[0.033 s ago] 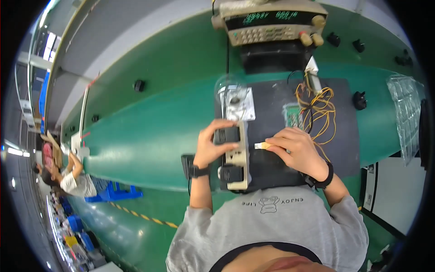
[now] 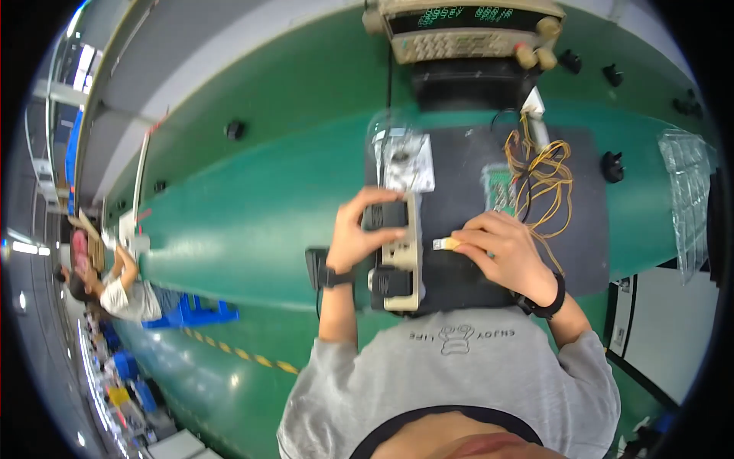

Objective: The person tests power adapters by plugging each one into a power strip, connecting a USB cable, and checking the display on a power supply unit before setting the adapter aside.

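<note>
My left hand (image 2: 353,236) is closed with thumb and fingers around a black power adapter (image 2: 394,215), which sits in a beige power strip (image 2: 414,256) lying lengthwise before me. A second black adapter (image 2: 392,282) is in the strip's near end. Between the thumb and fingertips of my right hand (image 2: 501,249) is a small yellow connector (image 2: 445,244) with a white rectangular tip, pointing left toward the strip but apart from it. Beyond that hand lies a green circuit board (image 2: 499,188), beside a tangle of yellow and black wires (image 2: 564,183).
A dark mat (image 2: 457,145) lies under these things on the green table. Behind it, a bench instrument (image 2: 466,46) rests on a black box. Clear bubble wrap (image 2: 683,203) and a black plug (image 2: 612,166) lie right. A person (image 2: 126,294) sits far left.
My view has tipped a little, so the table things appear slightly higher. Both hands keep the same hold, the left on the adapter, the right on the connector.
</note>
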